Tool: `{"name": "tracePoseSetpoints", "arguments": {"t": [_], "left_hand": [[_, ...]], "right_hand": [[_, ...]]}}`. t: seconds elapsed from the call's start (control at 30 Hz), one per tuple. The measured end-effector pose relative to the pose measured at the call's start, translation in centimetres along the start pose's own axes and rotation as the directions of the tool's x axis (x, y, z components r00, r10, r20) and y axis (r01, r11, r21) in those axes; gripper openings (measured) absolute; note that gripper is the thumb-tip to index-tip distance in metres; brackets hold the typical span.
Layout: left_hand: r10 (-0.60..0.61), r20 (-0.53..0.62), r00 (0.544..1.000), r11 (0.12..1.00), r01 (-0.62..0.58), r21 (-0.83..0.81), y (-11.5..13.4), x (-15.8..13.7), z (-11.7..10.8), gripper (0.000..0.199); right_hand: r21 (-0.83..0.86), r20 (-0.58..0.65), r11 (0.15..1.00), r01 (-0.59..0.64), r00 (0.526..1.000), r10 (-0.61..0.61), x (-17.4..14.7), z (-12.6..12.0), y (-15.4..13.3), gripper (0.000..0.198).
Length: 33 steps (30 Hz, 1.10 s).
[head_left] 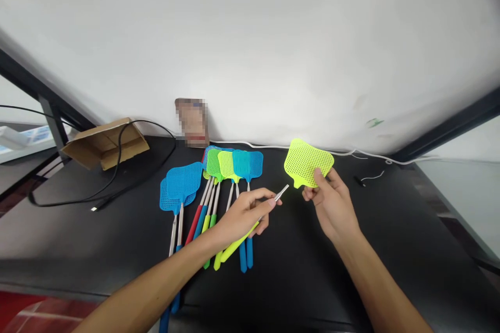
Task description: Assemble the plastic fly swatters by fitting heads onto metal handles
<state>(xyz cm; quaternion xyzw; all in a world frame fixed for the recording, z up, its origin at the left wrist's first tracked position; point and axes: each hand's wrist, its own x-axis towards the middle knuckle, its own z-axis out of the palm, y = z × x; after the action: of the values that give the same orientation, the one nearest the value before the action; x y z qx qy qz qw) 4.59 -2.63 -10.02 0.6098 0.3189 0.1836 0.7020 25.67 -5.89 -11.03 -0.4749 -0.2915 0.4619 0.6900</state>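
Note:
In my left hand [250, 210] is a yellow-green fly swatter handle [239, 242] with a thin metal rod, its bare tip pointing up and right. My right hand [332, 203] pinches a yellow-green fly swatter head [308, 162] by its lower right edge. A small gap separates the rod's tip from the head's stub. Left of my hands lie several assembled fly swatters in blue, green, yellow-green and red, overlapping on the black table. Two blue fly swatters [183, 182] lie farthest left, and another blue swatter [250, 165] lies just beyond my left hand.
An open cardboard box [107, 143] sits at the back left, with a black cable [119, 161] running over it. Against the wall stands a blurred, pixelated object [193, 122]. A white cable [269, 147] follows the wall's base. A small black piece with a wire [360, 181] lies right.

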Motion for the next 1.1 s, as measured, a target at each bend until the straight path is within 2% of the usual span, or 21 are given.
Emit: {"name": "tracePoseSetpoints", "arguments": {"t": [0.4, 0.8, 1.1], "left_hand": [[0.006, -0.004, 1.0, 1.0, -0.006, -0.009, -0.2, 0.0, 0.2, 0.033], [-0.001, -0.006, 1.0, 1.0, 0.001, -0.007, -0.4, 0.0, 0.2, 0.037], [0.006, 0.007, 1.0, 1.0, -0.006, -0.028, -0.4, 0.0, 0.2, 0.03]], "right_hand": [[0.045, -0.08, 0.998, 0.047, 0.996, -0.044, -0.8, 1.1, 0.1, 0.022], [0.03, -0.046, 0.998, 0.053, 0.998, -0.052, -1.3, 1.2, 0.3, 0.025], [0.018, -0.033, 0.997, 0.071, 0.997, -0.071, -1.3, 1.3, 0.2, 0.024]]}}
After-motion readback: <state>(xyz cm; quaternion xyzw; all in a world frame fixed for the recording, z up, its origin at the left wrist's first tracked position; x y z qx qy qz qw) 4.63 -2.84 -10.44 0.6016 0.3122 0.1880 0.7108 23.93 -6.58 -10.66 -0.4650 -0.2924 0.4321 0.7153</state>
